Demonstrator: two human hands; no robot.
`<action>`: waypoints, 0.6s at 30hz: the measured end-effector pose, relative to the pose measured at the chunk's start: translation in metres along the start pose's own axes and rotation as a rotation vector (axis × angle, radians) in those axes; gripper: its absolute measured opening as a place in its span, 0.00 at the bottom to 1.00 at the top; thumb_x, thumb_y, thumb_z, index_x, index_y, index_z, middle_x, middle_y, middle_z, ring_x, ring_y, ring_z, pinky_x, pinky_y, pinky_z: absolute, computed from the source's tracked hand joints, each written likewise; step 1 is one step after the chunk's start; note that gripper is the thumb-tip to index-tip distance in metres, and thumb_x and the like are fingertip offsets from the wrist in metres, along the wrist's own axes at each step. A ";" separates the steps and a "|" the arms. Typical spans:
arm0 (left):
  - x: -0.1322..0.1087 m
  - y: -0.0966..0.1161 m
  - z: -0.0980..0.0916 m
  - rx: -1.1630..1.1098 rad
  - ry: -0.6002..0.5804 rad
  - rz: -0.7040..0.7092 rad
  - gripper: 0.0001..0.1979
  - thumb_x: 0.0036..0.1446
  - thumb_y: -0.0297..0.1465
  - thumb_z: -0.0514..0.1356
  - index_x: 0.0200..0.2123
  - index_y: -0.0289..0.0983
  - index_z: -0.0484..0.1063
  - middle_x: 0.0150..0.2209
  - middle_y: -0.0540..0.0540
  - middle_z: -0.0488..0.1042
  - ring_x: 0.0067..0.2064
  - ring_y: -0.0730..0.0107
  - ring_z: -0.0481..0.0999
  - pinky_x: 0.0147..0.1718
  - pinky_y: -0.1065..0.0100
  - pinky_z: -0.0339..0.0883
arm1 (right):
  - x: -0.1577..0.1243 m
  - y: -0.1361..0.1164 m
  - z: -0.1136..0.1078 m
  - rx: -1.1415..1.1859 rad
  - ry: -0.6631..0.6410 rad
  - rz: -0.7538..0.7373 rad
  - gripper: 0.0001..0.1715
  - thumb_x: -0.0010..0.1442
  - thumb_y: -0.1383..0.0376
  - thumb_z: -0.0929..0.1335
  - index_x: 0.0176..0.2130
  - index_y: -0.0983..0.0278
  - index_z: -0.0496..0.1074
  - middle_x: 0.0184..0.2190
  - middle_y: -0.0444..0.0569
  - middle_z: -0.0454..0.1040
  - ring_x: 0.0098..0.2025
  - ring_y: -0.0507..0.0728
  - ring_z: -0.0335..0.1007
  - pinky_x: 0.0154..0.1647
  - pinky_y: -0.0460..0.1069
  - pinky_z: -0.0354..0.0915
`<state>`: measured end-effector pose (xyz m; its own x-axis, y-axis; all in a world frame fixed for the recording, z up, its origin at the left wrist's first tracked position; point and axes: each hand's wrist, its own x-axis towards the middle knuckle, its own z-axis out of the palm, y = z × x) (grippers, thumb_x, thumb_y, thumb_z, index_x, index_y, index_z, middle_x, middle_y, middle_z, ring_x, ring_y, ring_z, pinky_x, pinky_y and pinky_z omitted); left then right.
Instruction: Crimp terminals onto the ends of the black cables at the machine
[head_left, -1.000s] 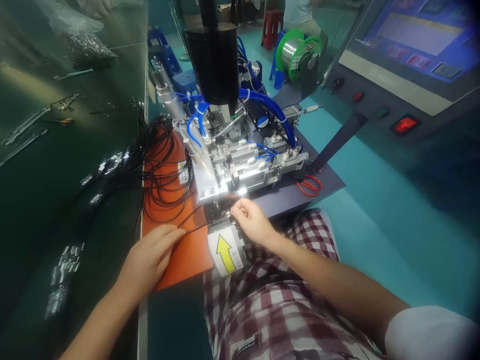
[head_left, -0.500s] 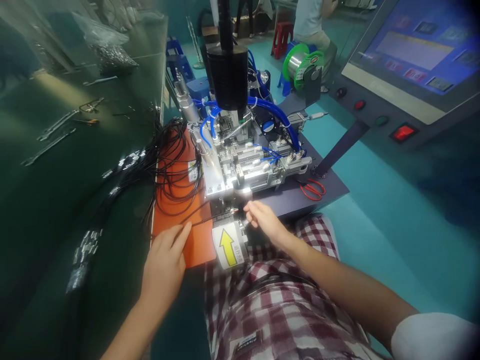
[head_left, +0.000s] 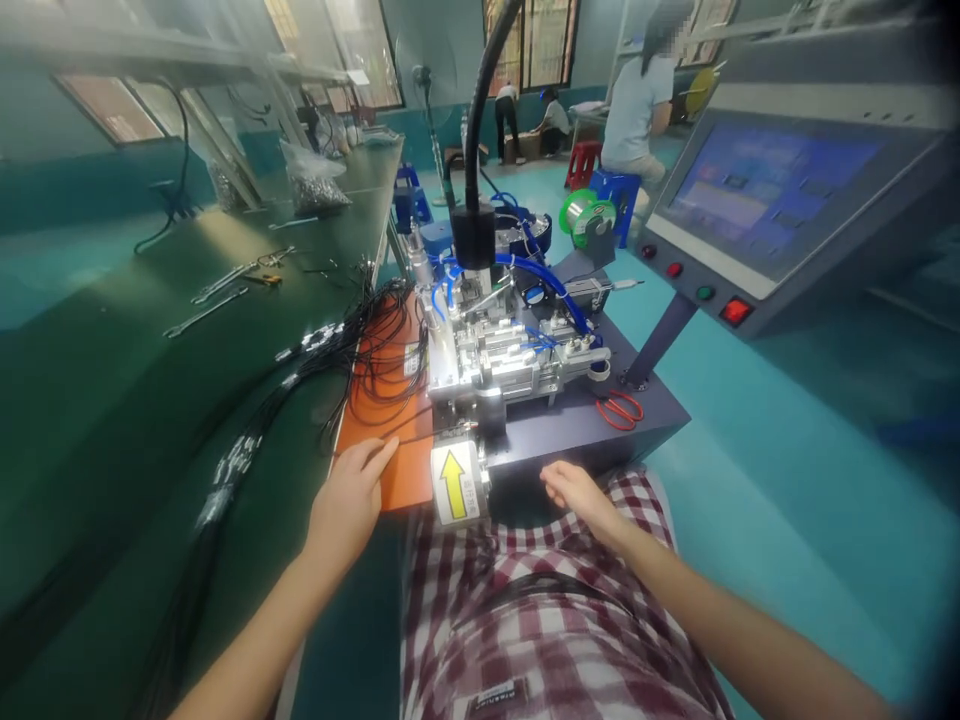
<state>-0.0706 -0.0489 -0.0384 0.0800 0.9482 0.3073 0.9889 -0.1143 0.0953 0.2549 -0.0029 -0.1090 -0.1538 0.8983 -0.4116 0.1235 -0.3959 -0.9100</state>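
Observation:
My left hand [head_left: 352,495] is closed on a thin black cable [head_left: 420,436] over the orange mat [head_left: 405,482]. The cable runs right to the front of the metal machine [head_left: 510,360], just above a white label with a yellow arrow [head_left: 454,484]. My right hand [head_left: 574,492] hangs in front of the machine's dark base, over my lap. Its fingers are curled together, and whether something small is between them is hidden. Many black cables [head_left: 382,345] lie looped on the mat behind my left hand.
Red-handled scissors [head_left: 620,410] rest on the base's right side. A control screen [head_left: 765,200] stands at the right, near a green wire spool [head_left: 587,218]. Bundled cables and wrenches [head_left: 217,285] lie on the green table at left. A person sits further back.
My right hand has moved away from the cable end, right and down toward my lap. The view has tilted up. My left hand still holds the cable.

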 end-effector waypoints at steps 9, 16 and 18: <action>0.050 -0.027 0.015 -0.094 -0.019 0.024 0.25 0.63 0.30 0.47 0.56 0.41 0.76 0.55 0.40 0.76 0.55 0.56 0.74 0.53 0.57 0.72 | -0.009 0.008 0.008 0.006 -0.016 0.082 0.18 0.50 0.52 0.72 0.24 0.62 0.65 0.19 0.40 0.67 0.21 0.49 0.56 0.25 0.47 0.53; 0.057 -0.027 0.018 -0.157 -0.022 0.024 0.22 0.67 0.31 0.47 0.56 0.38 0.75 0.56 0.37 0.73 0.57 0.53 0.73 0.55 0.52 0.70 | -0.022 0.015 0.001 0.020 -0.005 0.110 0.18 0.48 0.52 0.71 0.24 0.62 0.65 0.18 0.40 0.65 0.20 0.48 0.53 0.23 0.47 0.50; 0.055 -0.022 0.016 -0.164 -0.014 0.024 0.17 0.69 0.33 0.52 0.56 0.38 0.73 0.56 0.38 0.73 0.57 0.55 0.73 0.56 0.50 0.69 | -0.027 0.020 -0.001 0.009 -0.016 0.117 0.20 0.46 0.49 0.70 0.24 0.61 0.64 0.17 0.39 0.63 0.19 0.49 0.51 0.22 0.47 0.49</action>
<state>-0.0864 0.0100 -0.0386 0.1064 0.9484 0.2986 0.9530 -0.1830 0.2416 0.2624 -0.0348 -0.1159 -0.1545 0.8425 -0.5161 0.1326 -0.5000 -0.8558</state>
